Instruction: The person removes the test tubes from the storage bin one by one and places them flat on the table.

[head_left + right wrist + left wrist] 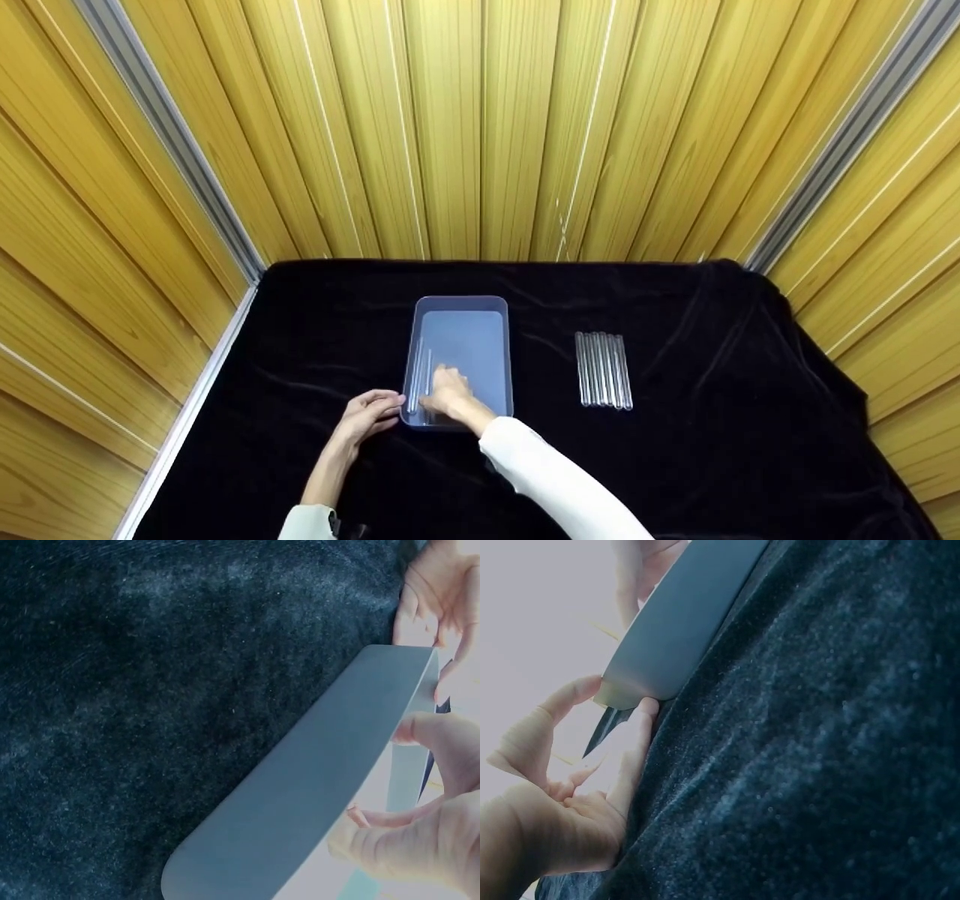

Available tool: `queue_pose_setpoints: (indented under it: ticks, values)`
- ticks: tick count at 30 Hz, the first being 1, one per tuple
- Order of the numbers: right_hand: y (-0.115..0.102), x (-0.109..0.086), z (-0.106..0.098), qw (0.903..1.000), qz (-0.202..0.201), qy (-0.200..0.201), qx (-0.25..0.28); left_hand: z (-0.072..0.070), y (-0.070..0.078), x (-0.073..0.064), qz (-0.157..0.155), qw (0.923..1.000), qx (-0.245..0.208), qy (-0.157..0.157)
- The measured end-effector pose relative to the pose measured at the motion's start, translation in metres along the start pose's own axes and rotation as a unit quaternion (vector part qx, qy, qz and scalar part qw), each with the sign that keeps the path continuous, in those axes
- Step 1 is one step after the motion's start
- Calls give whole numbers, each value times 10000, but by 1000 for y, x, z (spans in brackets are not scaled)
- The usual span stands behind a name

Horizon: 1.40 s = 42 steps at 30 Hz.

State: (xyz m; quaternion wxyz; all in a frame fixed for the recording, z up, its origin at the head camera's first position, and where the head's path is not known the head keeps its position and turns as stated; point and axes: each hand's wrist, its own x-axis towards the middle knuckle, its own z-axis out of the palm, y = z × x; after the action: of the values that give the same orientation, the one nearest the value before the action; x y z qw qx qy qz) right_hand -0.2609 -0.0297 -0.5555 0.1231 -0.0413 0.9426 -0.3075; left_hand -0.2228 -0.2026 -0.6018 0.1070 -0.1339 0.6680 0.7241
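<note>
A translucent bluish plastic tray [469,304] lies on the black cloth. My left hand [367,415] touches its near left corner, thumb at the rim and a fairly straight finger lower down, as the left wrist view shows. My right hand [452,391] reaches down inside the tray, its fingers around a clear glass tube [430,360] that lies lengthwise. Another clear tube [415,379] rests along the tray's left wall. In the right wrist view the tray wall [300,772] hides the right fingertips [405,727] in part, and the tube's contact with them cannot be seen there.
Several clear glass tubes [604,370] lie side by side in a row on the cloth, right of the tray. Black velvet cloth [720,450] with soft folds covers the table. Yellow wood-patterned walls [517,150] stand behind and at both sides.
</note>
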Motion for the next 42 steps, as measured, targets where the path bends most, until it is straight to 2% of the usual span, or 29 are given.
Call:
queue_pose_setpoints:
  ticks: [7,16,24,31,34,42]
  values:
    - [2,-1,0,9997,-11,-48,248,1,2,-1,-23,10000,11,36]
    - [8,-1,-3,9996,-24,-90,251,1,0,0,-66,10000,-27,43]
    - [19,0,-16,9993,-361,-6,40,2,1,-2,40,10000,28,10]
    - [29,2,-30,9969,-325,-442,555,0,-1,-1,38,10000,84,33]
    - [32,2,-38,9965,-442,-446,560,0,-1,-1,32,10000,72,40]
    - [36,3,-57,9921,-446,-566,1029,1,0,-2,39,9999,101,51]
